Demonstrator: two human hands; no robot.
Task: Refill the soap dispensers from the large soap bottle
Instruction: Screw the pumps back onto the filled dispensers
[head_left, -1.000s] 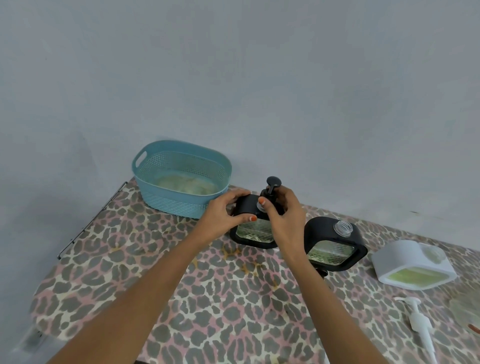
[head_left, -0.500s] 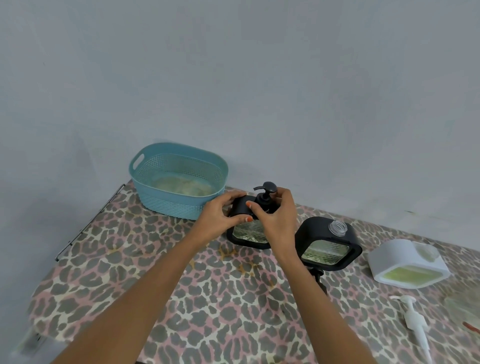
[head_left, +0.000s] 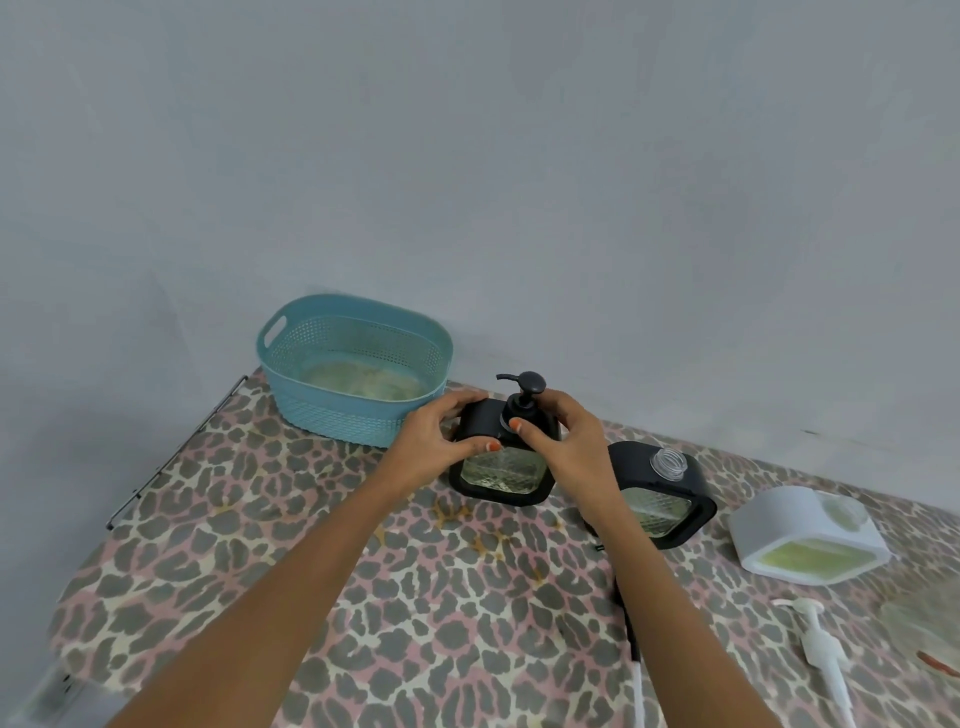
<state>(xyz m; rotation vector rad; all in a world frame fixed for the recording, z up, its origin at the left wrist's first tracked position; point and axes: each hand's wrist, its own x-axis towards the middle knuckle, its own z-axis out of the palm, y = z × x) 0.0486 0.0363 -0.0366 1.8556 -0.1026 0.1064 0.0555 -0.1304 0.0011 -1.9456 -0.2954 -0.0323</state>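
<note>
Black dispenser (head_left: 501, 475) upright on the table (head_left: 260, 571), just beside the basket (head_left: 332, 410) — body gripped by the left hand (head_left: 436, 441). Pump (head_left: 524, 397) collar pinched by the right hand (head_left: 569, 441), the nearer one — pump axis vertical, directly over the neck.

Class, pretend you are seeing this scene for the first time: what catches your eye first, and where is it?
Both hands meet at centre: the left hand grips a black soap dispenser, and the right hand holds its pump. A teal basket stands behind them to the left, and a white dispenser without a pump sits far right.
</note>
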